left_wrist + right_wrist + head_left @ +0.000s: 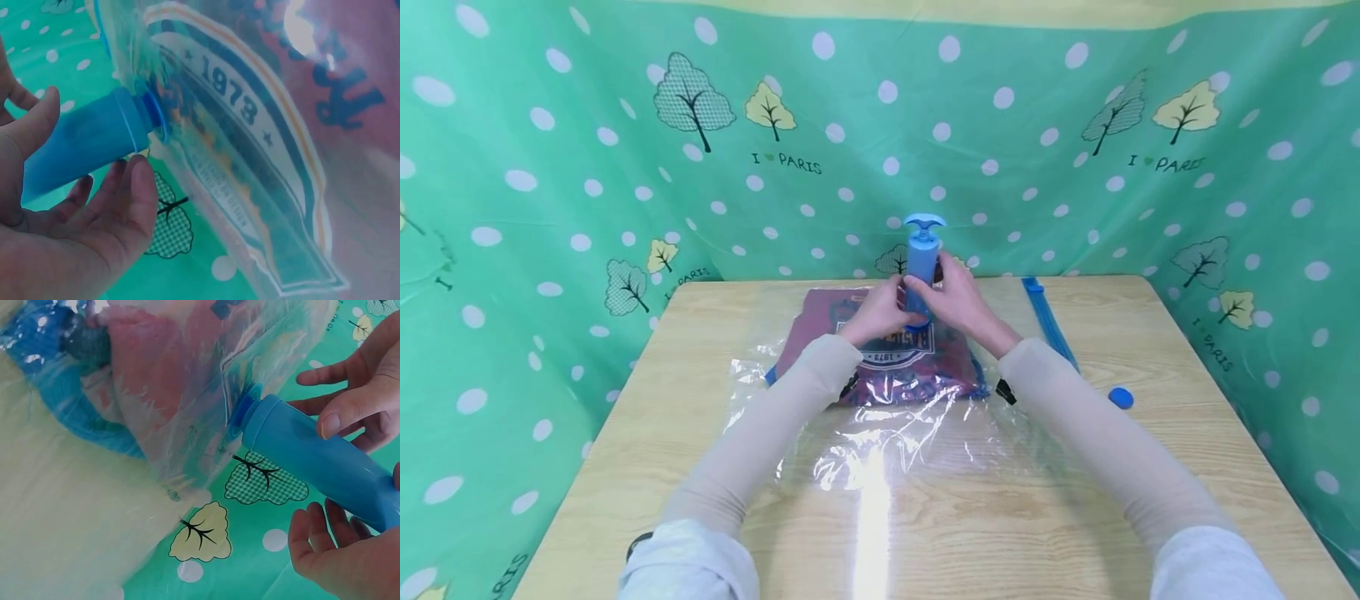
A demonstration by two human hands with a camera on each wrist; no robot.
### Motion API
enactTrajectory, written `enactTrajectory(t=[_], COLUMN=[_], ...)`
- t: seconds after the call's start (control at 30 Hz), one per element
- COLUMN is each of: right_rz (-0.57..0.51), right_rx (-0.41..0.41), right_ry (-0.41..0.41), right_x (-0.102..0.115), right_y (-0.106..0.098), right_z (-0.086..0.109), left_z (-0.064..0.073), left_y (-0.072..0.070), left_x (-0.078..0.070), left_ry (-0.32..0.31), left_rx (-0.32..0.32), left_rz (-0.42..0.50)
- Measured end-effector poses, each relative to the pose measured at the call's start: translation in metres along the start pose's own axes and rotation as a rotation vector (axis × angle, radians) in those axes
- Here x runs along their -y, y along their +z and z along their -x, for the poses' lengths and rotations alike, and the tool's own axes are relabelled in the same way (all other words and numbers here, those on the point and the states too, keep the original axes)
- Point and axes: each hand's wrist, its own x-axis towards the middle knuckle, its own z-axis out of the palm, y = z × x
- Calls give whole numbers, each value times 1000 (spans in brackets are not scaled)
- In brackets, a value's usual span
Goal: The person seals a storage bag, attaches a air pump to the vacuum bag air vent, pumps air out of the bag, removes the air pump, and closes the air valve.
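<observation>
Roughly vertical long axis, blue pump (922,260), handle (924,221) pointing up

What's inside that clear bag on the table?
The clear bag holds reddish and blue cloth with a printed badge bearing 1973. From the head view, the blue pump and left hand cover some cloth; its underside is hidden.

Pump (312,453) cropped in right-wrist view
</observation>
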Motion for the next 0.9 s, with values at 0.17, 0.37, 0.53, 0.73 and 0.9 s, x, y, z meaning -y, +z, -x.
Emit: enactTrajectory(t=[0.17, 0.37, 0.53, 0.73, 0.9], right_rz=[-5, 5, -10, -121, -171], right_rx=[-3, 19, -15, -77, -89], right_ry=[-13, -33, -35, -73, -86], right_x=[0, 2, 8, 20, 23], right_y=[0, -3, -9, -19, -25], right_z=[1, 3, 3, 3, 3], left_z=[0, -1, -3, -3, -2], left_y=[4, 4, 2, 1, 1], left_x=[1, 1, 2, 0, -2], left_ry=[-31, -13, 18, 16, 15], left_rx=[-5, -8, -9, 6, 19], left_rz=[-11, -13, -24, -32, -2])
